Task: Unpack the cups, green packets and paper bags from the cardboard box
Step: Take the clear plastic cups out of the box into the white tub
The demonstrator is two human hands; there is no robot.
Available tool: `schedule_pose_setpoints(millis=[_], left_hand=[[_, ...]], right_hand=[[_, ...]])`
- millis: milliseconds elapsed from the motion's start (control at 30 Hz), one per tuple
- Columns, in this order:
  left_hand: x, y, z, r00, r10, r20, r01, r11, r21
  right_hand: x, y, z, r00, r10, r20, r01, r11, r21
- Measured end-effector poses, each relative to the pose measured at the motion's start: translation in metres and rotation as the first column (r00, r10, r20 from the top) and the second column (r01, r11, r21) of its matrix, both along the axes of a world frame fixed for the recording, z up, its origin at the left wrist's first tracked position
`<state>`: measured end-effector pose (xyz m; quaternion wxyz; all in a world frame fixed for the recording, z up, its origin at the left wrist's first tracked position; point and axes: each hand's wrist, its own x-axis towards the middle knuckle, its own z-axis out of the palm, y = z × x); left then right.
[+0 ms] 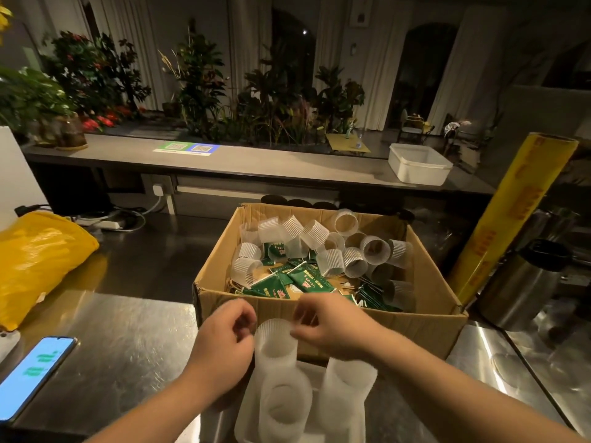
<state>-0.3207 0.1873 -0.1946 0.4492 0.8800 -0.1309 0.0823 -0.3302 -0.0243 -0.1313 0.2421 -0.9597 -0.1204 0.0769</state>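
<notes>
Grip: left hand (224, 337) and right hand (329, 327) both curl their fingers onto the top rim of one cup stack (275, 350), the left hand pinching its left side and the right hand its right side; the fingertips are slightly blurred.
Cup stack: translucent ribbed cups nested together, long axis upright, open mouth pointing up, on the tabletop (128, 340) just near of the cardboard box (415, 327).
Other stacks: second stack (284, 407) and third stack (348, 388) stand nearer still, also upright with mouths up.
Cardboard box: open-topped, far of both hands.
Loose cups (313, 235): tumbled along the box's far and right sides, most lying on their sides, mouths pointing every way.
Green packets (307, 279): a flat heap in the near middle of the box.
Left: yellow plastic bag (38, 260); phone (32, 375) with its screen lit.
Right: yellow roll (511, 212) leaning beside the box; steel flask (518, 282).
Far: white tub (419, 164) on the far counter.
</notes>
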Motion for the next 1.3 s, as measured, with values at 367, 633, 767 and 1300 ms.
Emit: schedule_pose_setpoints(millis=[367, 633, 767, 1300], left_hand=[[0.173, -0.026, 0.048, 0.956, 0.043, -0.290, 0.060, 0.939, 0.337], [0.226, -0.032, -0.006, 0.923, -0.017, -0.385, 0.298, 0.662, 0.687], [0.234, -0.029, -0.013, 0.932, 0.000, -0.363, 0.299, 0.565, 0.769], [0.216, -0.012, 0.033, 0.938, 0.014, -0.347, 0.109, 0.937, 0.333]], right_hand=[[0.135, -0.060, -0.025, 0.844, -0.535, 0.048, 0.530, 0.844, 0.087], [0.193, -0.066, -0.072, 0.802, -0.595, -0.058, 0.589, 0.803, -0.090], [0.209, -0.066, -0.082, 0.807, -0.591, -0.014, 0.582, 0.798, -0.158], [0.203, -0.079, -0.070, 0.792, -0.581, -0.186, 0.610, 0.752, 0.249]])
